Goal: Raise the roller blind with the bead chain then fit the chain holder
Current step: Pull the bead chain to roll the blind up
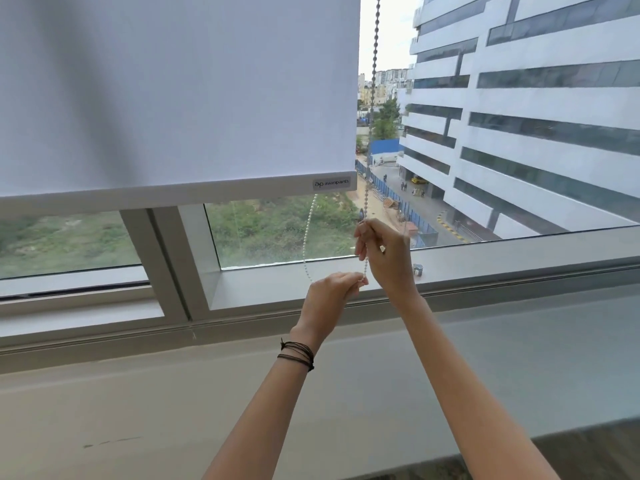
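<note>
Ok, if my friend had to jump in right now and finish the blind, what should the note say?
Left hand: pinched shut on the bottom of the bead chain loop.
Right hand: closed on the same chain, higher up, beside the glass.
Roller blind: still covers most of the window; its bottom bar hangs a little above the lower frame.
Small clip-like part, possibly the chain holder, sits loose on the window ledge to the right of the hands.
Done: chain gripped, blind raised only a little.
Left: keep pulling the chain to raise the blind, then fit the holder.
</note>
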`<control>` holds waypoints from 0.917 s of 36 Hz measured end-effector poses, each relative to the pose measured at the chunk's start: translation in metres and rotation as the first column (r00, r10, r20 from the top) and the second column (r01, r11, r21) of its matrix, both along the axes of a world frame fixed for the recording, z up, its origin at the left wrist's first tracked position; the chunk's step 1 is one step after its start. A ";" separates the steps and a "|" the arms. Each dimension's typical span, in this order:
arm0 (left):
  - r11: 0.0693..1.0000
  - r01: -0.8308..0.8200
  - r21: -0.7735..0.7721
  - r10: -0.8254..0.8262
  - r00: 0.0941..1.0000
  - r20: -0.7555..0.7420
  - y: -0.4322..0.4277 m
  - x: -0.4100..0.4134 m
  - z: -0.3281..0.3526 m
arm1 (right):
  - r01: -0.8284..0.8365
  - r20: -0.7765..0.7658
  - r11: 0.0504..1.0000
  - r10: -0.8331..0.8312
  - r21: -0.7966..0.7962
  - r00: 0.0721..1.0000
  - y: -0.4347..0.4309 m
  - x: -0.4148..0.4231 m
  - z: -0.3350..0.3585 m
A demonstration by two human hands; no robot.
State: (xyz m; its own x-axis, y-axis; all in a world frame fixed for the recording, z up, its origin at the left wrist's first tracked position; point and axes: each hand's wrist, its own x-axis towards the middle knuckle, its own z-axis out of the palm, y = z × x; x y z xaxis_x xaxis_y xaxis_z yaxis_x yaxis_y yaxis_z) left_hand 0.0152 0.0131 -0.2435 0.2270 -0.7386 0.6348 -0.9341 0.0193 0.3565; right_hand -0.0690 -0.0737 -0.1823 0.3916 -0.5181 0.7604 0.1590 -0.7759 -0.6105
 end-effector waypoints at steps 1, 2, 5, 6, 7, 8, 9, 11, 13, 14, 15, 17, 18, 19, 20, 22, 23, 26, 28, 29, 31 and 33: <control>1.000 0.000 0.014 0.000 1.000 0.006 0.001 0.001 -0.001 | -0.003 -0.006 1.000 0.003 0.004 1.000 0.000 0.000 -0.003; 0.999 -0.001 0.033 0.001 1.000 0.010 0.001 0.002 -0.003 | -0.007 -0.012 1.000 0.007 0.007 1.000 0.001 -0.001 -0.005; 0.993 -0.034 0.109 0.027 0.997 0.069 0.004 0.004 -0.009 | -0.008 -0.036 1.000 0.008 0.003 0.999 0.001 -0.001 -0.014; 0.989 -0.058 0.133 0.044 0.993 0.106 0.006 0.003 -0.010 | -0.006 -0.045 1.000 0.006 0.006 0.999 0.001 -0.001 -0.017; 0.985 -0.081 0.149 0.060 0.988 0.139 0.007 0.002 -0.011 | -0.004 -0.055 1.000 0.005 0.012 0.998 0.002 -0.001 -0.021; 0.982 -0.097 0.161 0.069 0.984 0.166 0.008 0.002 -0.012 | -0.004 -0.066 1.000 0.005 0.018 0.998 0.002 -0.001 -0.025; 0.979 -0.106 0.172 0.073 0.979 0.188 0.009 0.001 -0.014 | -0.005 -0.076 1.000 0.007 0.026 0.997 0.003 -0.001 -0.030; 0.973 -0.120 0.197 0.072 0.970 0.232 0.011 -0.001 -0.016 | -0.002 -0.098 0.999 0.007 0.047 0.995 0.005 -0.002 -0.039; 0.967 -0.125 0.222 0.053 0.951 0.306 0.012 -0.003 -0.020 | 0.003 -0.117 0.998 0.005 0.067 0.993 0.007 -0.003 -0.047; 0.964 -0.118 0.236 0.032 0.940 0.341 0.012 -0.004 -0.022 | 0.007 -0.123 0.997 0.002 0.073 0.992 0.008 -0.004 -0.050; 0.963 -0.105 0.250 0.008 0.932 0.363 0.012 -0.004 -0.023 | 0.013 -0.126 0.997 -0.003 0.076 0.992 0.009 -0.005 -0.052; 0.964 -0.056 0.260 -0.045 0.929 0.367 0.010 -0.002 -0.025 | 0.019 -0.126 0.997 -0.009 0.079 0.992 0.010 -0.007 -0.054; 0.966 -0.022 0.259 -0.074 0.932 0.355 0.009 0.001 -0.025 | 0.019 -0.127 0.997 -0.009 0.080 0.992 0.011 -0.008 -0.054; 0.962 0.018 0.273 -0.111 0.938 0.328 0.010 0.002 -0.025 | 0.017 -0.131 0.997 -0.007 0.081 0.991 0.012 -0.009 -0.054; 0.958 0.058 0.279 -0.141 0.947 0.288 0.011 0.003 -0.024 | 0.014 -0.136 0.997 -0.003 0.081 0.991 0.012 -0.010 -0.054; 0.958 0.136 0.251 -0.183 0.968 0.173 0.015 0.007 -0.022 | 0.007 -0.145 0.997 0.004 0.073 0.989 0.013 -0.012 -0.053; 0.961 0.161 0.225 -0.189 0.976 0.110 0.017 0.010 -0.021 | 0.004 -0.148 0.998 0.007 0.070 0.989 0.014 -0.013 -0.053; 0.982 0.173 0.073 -0.163 0.979 -0.125 0.021 0.015 -0.010 | -0.009 -0.148 0.997 0.021 0.078 0.989 0.016 -0.017 -0.053; 0.987 0.153 -0.051 -0.161 0.947 -0.279 0.023 0.016 0.004 | -0.024 -0.147 0.996 0.036 0.081 0.988 0.019 -0.020 -0.052; 0.984 0.151 -0.091 -0.173 0.920 -0.352 0.024 0.015 0.013 | -0.031 -0.148 0.997 0.042 0.078 0.988 0.020 -0.021 -0.052; 0.975 0.165 -0.149 -0.216 0.861 -0.460 0.022 0.010 0.034 | -0.043 -0.143 0.997 0.053 0.069 0.988 0.023 -0.025 -0.051; 0.953 0.196 -0.232 -0.292 0.801 -0.522 0.019 0.002 0.057 | -0.056 -0.129 0.996 0.065 0.068 0.989 0.025 -0.028 -0.051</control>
